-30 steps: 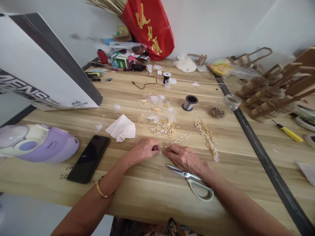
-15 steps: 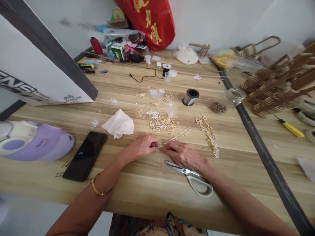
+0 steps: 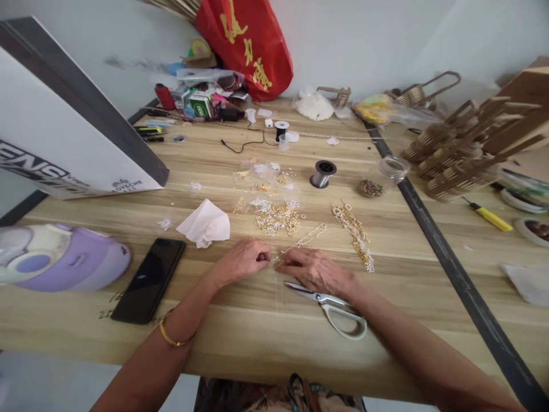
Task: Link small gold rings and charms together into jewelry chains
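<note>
Facing each other near the front edge of the bench, the left hand and right hand have curled fingers, tips at the near end of a thin chain; whether either pinches it cannot be told. The chain slants from there toward the bench's back right corner. Scissors lie beside the right hand, nearer the front edge; a heap of small gold and silver pieces lies beyond the chain, toward the back edge.
</note>
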Tool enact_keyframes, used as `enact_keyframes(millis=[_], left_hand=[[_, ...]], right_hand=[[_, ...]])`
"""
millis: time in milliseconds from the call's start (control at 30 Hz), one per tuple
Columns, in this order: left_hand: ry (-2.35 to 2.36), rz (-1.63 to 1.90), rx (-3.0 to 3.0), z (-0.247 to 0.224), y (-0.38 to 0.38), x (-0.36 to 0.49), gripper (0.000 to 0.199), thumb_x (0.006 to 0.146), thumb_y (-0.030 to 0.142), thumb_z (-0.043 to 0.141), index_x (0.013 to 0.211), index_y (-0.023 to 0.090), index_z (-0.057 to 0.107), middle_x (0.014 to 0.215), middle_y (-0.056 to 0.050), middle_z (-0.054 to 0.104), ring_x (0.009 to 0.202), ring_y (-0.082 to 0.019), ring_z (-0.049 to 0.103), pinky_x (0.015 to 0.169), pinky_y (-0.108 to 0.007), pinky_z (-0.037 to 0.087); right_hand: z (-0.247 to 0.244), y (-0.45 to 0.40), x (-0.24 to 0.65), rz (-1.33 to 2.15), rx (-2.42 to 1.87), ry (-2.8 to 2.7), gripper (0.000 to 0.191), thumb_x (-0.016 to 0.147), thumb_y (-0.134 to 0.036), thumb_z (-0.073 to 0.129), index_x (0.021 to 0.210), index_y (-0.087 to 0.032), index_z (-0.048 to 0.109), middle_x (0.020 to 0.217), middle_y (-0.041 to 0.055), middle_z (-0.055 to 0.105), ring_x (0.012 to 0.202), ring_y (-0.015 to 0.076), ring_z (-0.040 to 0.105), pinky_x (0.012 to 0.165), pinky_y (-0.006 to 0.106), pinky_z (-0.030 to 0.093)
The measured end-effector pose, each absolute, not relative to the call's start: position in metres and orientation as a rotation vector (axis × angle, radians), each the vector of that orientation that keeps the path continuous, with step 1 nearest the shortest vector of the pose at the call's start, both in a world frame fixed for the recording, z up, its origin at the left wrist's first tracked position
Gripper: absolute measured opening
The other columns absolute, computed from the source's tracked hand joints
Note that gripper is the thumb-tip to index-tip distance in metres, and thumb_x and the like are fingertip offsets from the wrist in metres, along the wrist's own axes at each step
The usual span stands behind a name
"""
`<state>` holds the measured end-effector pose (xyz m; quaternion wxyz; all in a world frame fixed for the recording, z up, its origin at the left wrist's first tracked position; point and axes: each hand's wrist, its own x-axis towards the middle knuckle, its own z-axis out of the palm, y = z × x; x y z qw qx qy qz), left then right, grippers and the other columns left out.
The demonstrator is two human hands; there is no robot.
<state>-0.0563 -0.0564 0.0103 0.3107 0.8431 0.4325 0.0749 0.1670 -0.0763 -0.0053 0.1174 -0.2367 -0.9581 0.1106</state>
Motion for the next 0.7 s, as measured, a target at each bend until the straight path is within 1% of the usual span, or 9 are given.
enact_keyframes(millis=[133,233,367,500,633,700], left_hand=[[1.152,0.181,2.194,0.014,-0.056,-0.058,0.009,0.075,0.021,0.057,0.072,0.016,0.064,0.067,0.000,0.061,0.062,-0.012,0.053,0.059,-0.021,0.036],[1.188,0.213,2.190,0.016,-0.056,-0.058,0.008,0.074,0.021,0.058,0.072,0.017,0.064,0.067,0.000,0.062,0.061,-0.011,0.052,0.059,-0.021,0.036],[1.166,0.256,2.218,0.015,-0.056,-0.054,0.008,0.075,0.020,0.057,0.074,0.016,0.065,0.069,0.000,0.061,0.062,-0.011,0.052,0.060,-0.021,0.036],[1.135,0.241,2.228,0.010,-0.057,-0.049,0.010,0.076,0.018,0.055,0.073,0.016,0.065,0.069,-0.001,0.061,0.063,-0.012,0.053,0.060,-0.021,0.037],[1.138,0.216,2.255,0.009,-0.057,-0.047,0.011,0.077,0.019,0.055,0.074,0.017,0.065,0.070,-0.001,0.061,0.064,-0.013,0.054,0.061,-0.022,0.037],[1.137,0.210,2.260,0.009,-0.057,-0.048,0.011,0.078,0.020,0.055,0.074,0.017,0.065,0.071,-0.001,0.061,0.065,-0.013,0.054,0.061,-0.022,0.037]], right_hand=[[-0.009,-0.076,0.171,0.333,-0.749,-2.764,0.030,0.093,-0.014,0.038,0.117,-0.021,0.055,0.097,0.0070,0.058,0.082,0.0127,0.057,0.071,0.024,0.045],[-0.011,-0.076,0.172,0.297,-0.759,-2.761,0.032,0.093,-0.015,0.036,0.120,-0.021,0.054,0.097,0.0072,0.058,0.080,0.0124,0.057,0.070,0.023,0.045],[-0.010,-0.076,0.171,0.239,-0.713,-2.788,0.029,0.093,-0.019,0.040,0.118,-0.021,0.055,0.093,0.0068,0.057,0.079,0.0130,0.056,0.070,0.024,0.045],[-0.007,-0.076,0.170,0.224,-0.695,-2.830,0.028,0.093,-0.017,0.040,0.115,-0.021,0.056,0.090,0.0055,0.057,0.076,0.0128,0.054,0.068,0.024,0.044],[-0.007,-0.075,0.171,0.260,-0.671,-2.836,0.026,0.092,-0.017,0.041,0.111,-0.022,0.058,0.093,0.0053,0.057,0.079,0.0129,0.054,0.069,0.024,0.044],[-0.008,-0.074,0.172,0.281,-0.680,-2.821,0.027,0.092,-0.015,0.041,0.112,-0.022,0.057,0.095,0.0057,0.057,0.081,0.0125,0.055,0.071,0.024,0.044]])
